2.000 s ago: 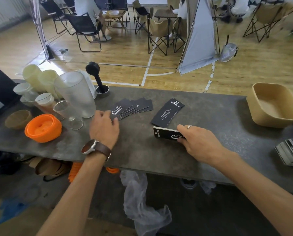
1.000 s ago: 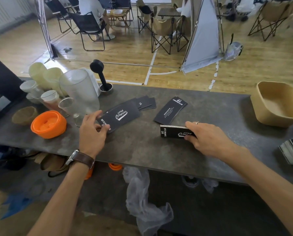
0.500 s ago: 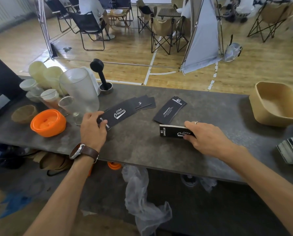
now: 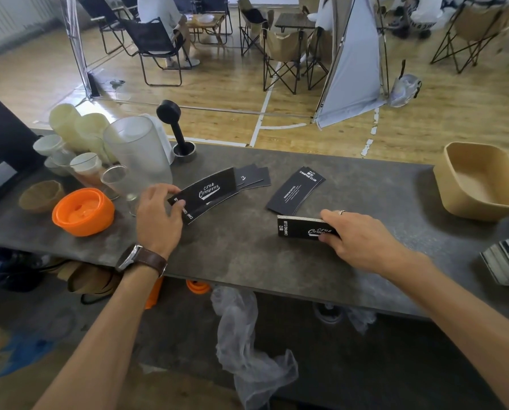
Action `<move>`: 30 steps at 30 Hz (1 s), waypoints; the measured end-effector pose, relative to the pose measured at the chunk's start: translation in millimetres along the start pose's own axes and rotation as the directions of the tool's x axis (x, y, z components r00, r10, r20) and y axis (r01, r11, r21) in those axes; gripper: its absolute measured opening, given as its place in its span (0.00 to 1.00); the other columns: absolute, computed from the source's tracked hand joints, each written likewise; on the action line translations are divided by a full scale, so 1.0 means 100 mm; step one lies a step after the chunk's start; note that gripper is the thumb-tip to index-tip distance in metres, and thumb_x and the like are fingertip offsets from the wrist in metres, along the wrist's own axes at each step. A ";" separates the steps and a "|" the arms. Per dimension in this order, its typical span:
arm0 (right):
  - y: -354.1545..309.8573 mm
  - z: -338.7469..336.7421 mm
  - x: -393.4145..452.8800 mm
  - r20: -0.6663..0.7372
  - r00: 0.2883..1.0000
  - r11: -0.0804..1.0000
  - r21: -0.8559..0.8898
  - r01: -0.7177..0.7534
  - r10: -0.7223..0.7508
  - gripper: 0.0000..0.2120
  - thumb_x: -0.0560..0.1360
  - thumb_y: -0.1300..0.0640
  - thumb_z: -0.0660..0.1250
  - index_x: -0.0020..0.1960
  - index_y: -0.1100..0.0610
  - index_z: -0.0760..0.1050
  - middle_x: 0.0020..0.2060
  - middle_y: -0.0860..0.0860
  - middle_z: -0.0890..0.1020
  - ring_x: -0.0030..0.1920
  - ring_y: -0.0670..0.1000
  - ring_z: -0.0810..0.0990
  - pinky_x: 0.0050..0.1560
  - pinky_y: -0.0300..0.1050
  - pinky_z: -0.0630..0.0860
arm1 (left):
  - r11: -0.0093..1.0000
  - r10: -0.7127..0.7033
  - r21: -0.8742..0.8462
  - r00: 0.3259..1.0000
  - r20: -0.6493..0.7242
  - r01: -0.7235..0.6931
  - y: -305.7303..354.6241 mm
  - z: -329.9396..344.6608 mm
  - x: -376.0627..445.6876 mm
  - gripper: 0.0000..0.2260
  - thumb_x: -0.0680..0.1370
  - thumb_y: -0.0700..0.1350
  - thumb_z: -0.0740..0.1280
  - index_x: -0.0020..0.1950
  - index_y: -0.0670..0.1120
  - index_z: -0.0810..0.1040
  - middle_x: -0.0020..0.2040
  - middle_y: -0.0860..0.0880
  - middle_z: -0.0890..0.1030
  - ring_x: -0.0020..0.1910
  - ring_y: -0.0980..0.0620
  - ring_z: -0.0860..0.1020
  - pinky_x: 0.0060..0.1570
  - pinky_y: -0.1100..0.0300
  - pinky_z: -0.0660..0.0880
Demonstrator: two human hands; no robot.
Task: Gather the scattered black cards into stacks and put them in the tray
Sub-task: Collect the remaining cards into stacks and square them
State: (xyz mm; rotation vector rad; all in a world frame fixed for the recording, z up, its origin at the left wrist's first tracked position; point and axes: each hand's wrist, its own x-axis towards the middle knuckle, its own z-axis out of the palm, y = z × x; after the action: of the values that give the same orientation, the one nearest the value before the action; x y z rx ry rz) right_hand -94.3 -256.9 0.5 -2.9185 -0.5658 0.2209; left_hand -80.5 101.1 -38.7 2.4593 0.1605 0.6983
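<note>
Grey counter [image 4: 247,255], left fingers [image 4: 170,192] pinching black cards [image 4: 208,194], right fingers [image 4: 325,236] gripping stack [image 4: 297,229]

On the worktop [image 4: 247,261], cups [image 4: 78,161] and a bowl [image 4: 83,211] stand at the left, cards [image 4: 296,192] lie mid-counter, and the tray [image 4: 480,182] sits far right.

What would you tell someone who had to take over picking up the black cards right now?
Left hand: grips a small bunch of cards lifted off the counter.
Right hand: holds a squared stack on edge on the counter.
Loose: a few cards behind the left bunch, and a small pile beyond the stack.
Tray: far right, no cards visible inside.
Done: one stack formed.
Left: gather the rest, then move the stacks into the tray.
</note>
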 end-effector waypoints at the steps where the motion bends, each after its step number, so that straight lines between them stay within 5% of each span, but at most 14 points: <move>1: 0.00 0.00 0.00 0.000 1.000 1.000 -0.004 -0.002 0.002 0.07 0.81 0.48 0.60 0.53 0.51 0.65 0.49 0.48 0.77 0.50 0.56 0.77 0.41 0.49 0.69 | 1.000 0.022 -0.015 0.999 -0.030 -0.023 0.02 -0.03 0.00 0.06 0.74 0.39 0.70 0.49 0.48 0.78 0.48 0.49 0.80 0.50 0.48 0.76 0.53 0.55 0.70; 5: -0.01 -0.02 0.00 -0.004 1.000 1.000 0.003 -0.004 0.004 0.08 0.81 0.48 0.60 0.51 0.51 0.64 0.49 0.48 0.77 0.50 0.56 0.77 0.41 0.49 0.69 | 0.949 0.027 -0.315 0.998 0.051 -0.009 0.27 -0.30 -0.14 0.07 0.75 0.36 0.70 0.47 0.47 0.80 0.42 0.53 0.81 0.40 0.60 0.76 0.43 0.65 0.71; 8: 0.00 -0.02 0.00 0.001 1.000 1.000 0.008 -0.002 0.002 0.08 0.80 0.48 0.60 0.49 0.50 0.63 0.47 0.47 0.76 0.48 0.56 0.77 0.40 0.49 0.69 | 0.922 0.136 -0.384 0.974 0.183 -0.057 0.51 -0.34 -0.36 0.07 0.73 0.33 0.71 0.46 0.43 0.81 0.41 0.51 0.82 0.38 0.59 0.76 0.43 0.68 0.70; 14: -0.03 -0.06 -0.03 0.031 0.999 1.000 0.013 0.025 -0.026 0.15 0.72 0.40 0.66 0.46 0.48 0.64 0.41 0.44 0.73 0.43 0.51 0.76 0.42 0.50 0.75 | 0.933 0.289 -0.276 0.937 0.198 -0.230 1.00 0.24 -0.63 0.04 0.74 0.38 0.71 0.45 0.46 0.79 0.42 0.52 0.77 0.40 0.55 0.75 0.43 0.57 0.73; 22: -0.06 -0.01 -0.03 -0.038 0.999 0.999 -0.002 0.033 -0.033 0.06 0.79 0.50 0.63 0.51 0.50 0.66 0.45 0.47 0.76 0.49 0.56 0.77 0.43 0.53 0.74 | 0.986 0.130 -0.148 0.928 0.349 -0.082 1.26 0.58 -0.61 0.16 0.76 0.51 0.69 0.58 0.49 0.66 0.42 0.54 0.73 0.43 0.48 0.77 0.38 0.58 0.66; 26: -0.18 0.03 0.03 -0.029 0.998 0.999 -0.009 0.050 -0.050 0.08 0.80 0.48 0.61 0.51 0.50 0.64 0.47 0.49 0.77 0.49 0.57 0.78 0.42 0.52 0.74 | 0.966 0.240 -0.191 0.883 0.403 -0.175 1.24 0.55 -0.57 0.15 0.78 0.49 0.66 0.62 0.48 0.67 0.46 0.52 0.78 0.45 0.47 0.78 0.43 0.54 0.71; 30: -0.20 0.10 0.03 -0.043 0.996 0.997 -0.028 0.073 -0.074 0.08 0.81 0.47 0.60 0.52 0.51 0.64 0.45 0.48 0.76 0.48 0.56 0.78 0.42 0.53 0.75 | 0.978 0.126 -0.203 0.914 0.386 -0.049 0.89 0.38 -0.45 0.16 0.77 0.60 0.61 0.55 0.51 0.75 0.35 0.54 0.77 0.37 0.52 0.76 0.40 0.56 0.70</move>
State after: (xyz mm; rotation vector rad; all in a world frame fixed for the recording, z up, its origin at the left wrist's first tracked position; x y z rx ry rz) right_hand -99.9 -236.1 -5.6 -2.9128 -0.6726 0.1402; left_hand -103.4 -3.3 -35.6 2.3754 -0.1692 0.2219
